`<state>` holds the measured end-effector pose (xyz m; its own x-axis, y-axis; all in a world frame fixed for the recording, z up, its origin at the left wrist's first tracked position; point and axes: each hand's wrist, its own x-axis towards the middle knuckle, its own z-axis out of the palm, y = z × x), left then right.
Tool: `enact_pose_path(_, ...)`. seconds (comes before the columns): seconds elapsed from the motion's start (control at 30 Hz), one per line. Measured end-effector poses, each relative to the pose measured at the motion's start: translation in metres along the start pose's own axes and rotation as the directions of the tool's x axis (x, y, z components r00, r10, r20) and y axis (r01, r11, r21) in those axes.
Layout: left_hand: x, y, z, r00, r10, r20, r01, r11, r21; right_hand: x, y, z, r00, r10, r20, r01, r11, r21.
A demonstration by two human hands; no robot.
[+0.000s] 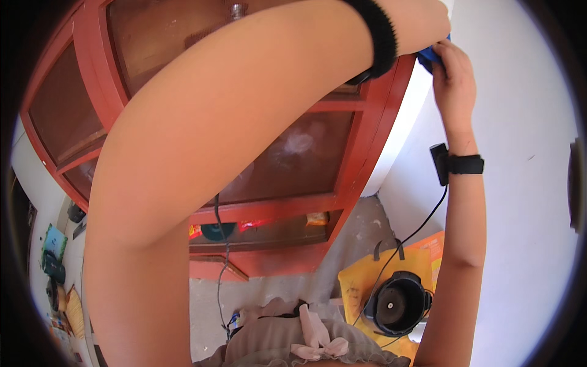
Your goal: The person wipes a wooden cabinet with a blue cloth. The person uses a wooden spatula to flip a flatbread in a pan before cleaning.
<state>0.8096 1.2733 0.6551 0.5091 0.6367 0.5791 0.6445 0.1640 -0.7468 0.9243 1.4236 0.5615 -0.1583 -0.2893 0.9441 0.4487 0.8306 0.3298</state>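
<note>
Both arms are raised toward the upper right corner of a red cabinet with glass panels (353, 183). My left hand (424, 27) is at the top edge, its arm crossing in front of the cabinet and its fingers hidden. Just below and right of it, my right hand (454, 82) has its thumb and fingers closed on a dark blue, cloth-like item (429, 57). That item lies between the two hands, beside the cabinet's edge; whether my left hand also grips it cannot be told. Black straps circle both wrists.
A white wall (523, 192) rises at the right. Below stands a black round cooker pot (399, 305), on or against a yellow bag (355, 280). Dark cables hang down on both sides of the body. Packets and a green round object (218, 231) show in the cabinet's lower compartment.
</note>
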Motion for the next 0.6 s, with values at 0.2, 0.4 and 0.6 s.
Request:
enact_pose_path(0.2, -0.029, 0.042, 0.029, 0.995, 0.007, -0.103, -0.009, 1.000, -0.020, -0.047, -0.026, -0.016, 0.990, 0.081, 0.111, -0.088, 0.995, 0.053)
enact_pose_path(0.4, -0.103, 0.131, 0.066, 0.995, 0.094, -0.026, -0.097, 0.974, -0.203, -0.164, -0.089, -0.035, 0.930, 0.212, 0.300, -0.252, 0.962, 0.102)
enact_pose_path(0.6, -0.173, 0.222, 0.104, 0.995, 0.058, 0.076, -0.036, 0.965, -0.261, -0.267, -0.131, -0.044, 0.805, 0.305, 0.509, -0.406, 0.909, 0.097)
